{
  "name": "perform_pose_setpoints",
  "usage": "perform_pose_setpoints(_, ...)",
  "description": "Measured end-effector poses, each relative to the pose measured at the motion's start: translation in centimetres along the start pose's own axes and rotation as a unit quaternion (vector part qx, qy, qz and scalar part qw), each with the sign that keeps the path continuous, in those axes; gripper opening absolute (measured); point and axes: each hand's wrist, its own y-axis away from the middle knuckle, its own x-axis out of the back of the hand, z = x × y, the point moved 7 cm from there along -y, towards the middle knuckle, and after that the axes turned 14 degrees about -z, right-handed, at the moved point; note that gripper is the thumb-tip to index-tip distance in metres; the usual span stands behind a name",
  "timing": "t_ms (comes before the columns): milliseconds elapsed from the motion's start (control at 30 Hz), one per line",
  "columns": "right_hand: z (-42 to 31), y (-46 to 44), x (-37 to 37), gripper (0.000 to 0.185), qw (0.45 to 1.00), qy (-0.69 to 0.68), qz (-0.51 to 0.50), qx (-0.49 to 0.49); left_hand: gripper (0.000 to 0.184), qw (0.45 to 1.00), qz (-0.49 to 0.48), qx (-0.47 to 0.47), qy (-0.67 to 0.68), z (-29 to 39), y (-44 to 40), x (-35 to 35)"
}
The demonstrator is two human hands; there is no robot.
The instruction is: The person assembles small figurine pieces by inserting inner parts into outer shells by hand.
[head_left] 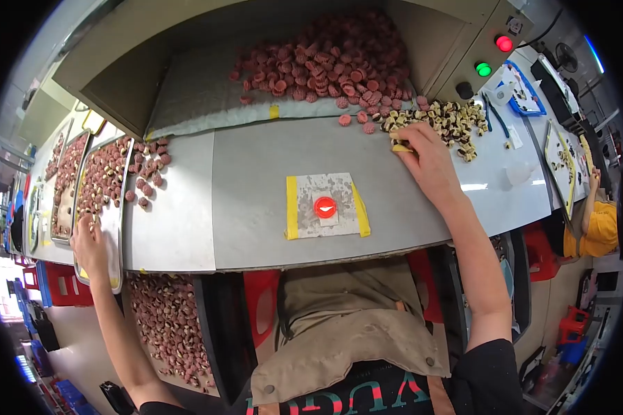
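In the head view, the right hand [428, 160] reaches to the near left edge of a pile of cream-and-dark pieces [460, 123]; most of the pile lies beyond its fingers and to their right. Its thumb and fingers are curled close together, and a bit of pale yellow shows at the tips; whether that is a pinched piece, I cannot make out.

The key relation is with the red round holder [324, 207], which sits on a white board [340, 185] to the left of the right fingertips and nearer the body. The right hand is clearly the closer one; from the left hand [90, 250], the holder is well off to the right. The holder is round, so no long axis shows.

The left hand is at the near end of a tray [111, 238], fingers bent down by the tray's pieces [102, 178]; their grip is too small to judge. The tray's long axis runs away from this hand, with most of its load ahead of the fingertips. Loose pink pieces [147, 173] lie ahead and to the right of it. The large heap of pink caps [322, 66] lies beyond the right fingertips and to their left.
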Motion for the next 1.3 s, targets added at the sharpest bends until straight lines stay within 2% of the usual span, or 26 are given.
perform_pose_setpoints(67,-0.6,0.1,-0.2,0.024,1.000,0.013,-0.012,0.006,0.024,0.994,0.058,-0.034,0.089,7.1,-1.1,3.9)
perform_pose_setpoints(133,-1.5,0.4,-0.6,0.024,0.999,-0.008,-0.047,-0.004,0.027,0.948,0.014,-0.103,0.301,14.6,-2.3,4.9)
perform_pose_setpoints(167,-2.2,0.5,-0.8,0.024,0.997,-0.018,-0.068,-0.007,0.028,0.863,-0.121,-0.085,0.484,19.4,-2.3,5.1)
perform_pose_setpoints(200,-3.2,0.7,-0.9,0.024,0.996,-0.019,-0.085,0.001,0.028,0.870,-0.065,-0.214,0.441,24.3,-1.7,6.6)
perform_pose_setpoints(233,-4.1,0.8,-0.9,0.024,0.995,-0.018,-0.102,0.009,0.028,0.837,-0.161,-0.201,0.482,29.1,-1.2,6.8)
perform_pose_setpoints(267,-4.8,1.0,-1.0,0.024,0.993,-0.018,-0.118,0.016,0.027,0.819,-0.184,-0.242,0.486,33.1,-0.6,6.5)
perform_pose_setpoints(300,-5.0,1.2,-1.4,0.028,0.989,-0.040,-0.139,0.010,0.028,0.803,-0.179,-0.288,0.489,36.9,-0.1,7.7)
perform_pose_setpoints(367,-5.4,1.4,-1.6,0.030,0.987,-0.060,-0.147,0.015,0.028,0.814,-0.120,-0.346,0.451,42.4,0.1,8.3)
perform_pose_setpoints(467,-4.5,1.4,-2.0,0.035,0.979,-0.129,-0.156,-0.021,0.027,0.836,-0.137,-0.346,0.404,46.2,-0.4,6.5)
perform_pose_setpoints(567,-4.1,2.1,-1.6,0.039,0.979,-0.150,-0.136,-0.032,0.026,0.809,-0.197,-0.368,0.412,45.2,-0.7,5.9)
perform_pose_setpoints(633,-3.9,2.5,-1.3,0.040,0.979,-0.159,-0.119,-0.048,0.024,0.757,-0.237,-0.340,0.505,42.3,-0.7,5.9)
perform_pose_setpoints(700,-3.5,3.1,-1.4,0.041,0.973,-0.184,-0.104,-0.088,0.023,0.671,-0.292,-0.294,0.616,38.9,0.0,5.7)
perform_pose_setpoints(800,-3.0,3.1,-1.9,0.040,0.977,-0.169,-0.088,-0.094,0.026,0.586,-0.350,-0.157,0.714,34.3,1.4,5.5)
perform_pose_setpoints(900,-4.0,2.5,-1.6,0.031,0.991,-0.097,-0.075,-0.047,0.034,0.401,-0.338,0.002,0.851,31.5,2.9,3.3)
perform_pose_setpoints(1100,-5.3,2.3,-0.9,0.021,0.995,-0.056,-0.074,-0.042,0.042,0.267,-0.330,0.048,0.904,30.6,4.0,1.2)
perform_pose_setpoints(1300,-5.3,2.0,-1.2,0.021,0.992,-0.061,-0.091,-0.065,0.030,0.344,-0.313,0.090,0.881,30.0,3.6,0.9)
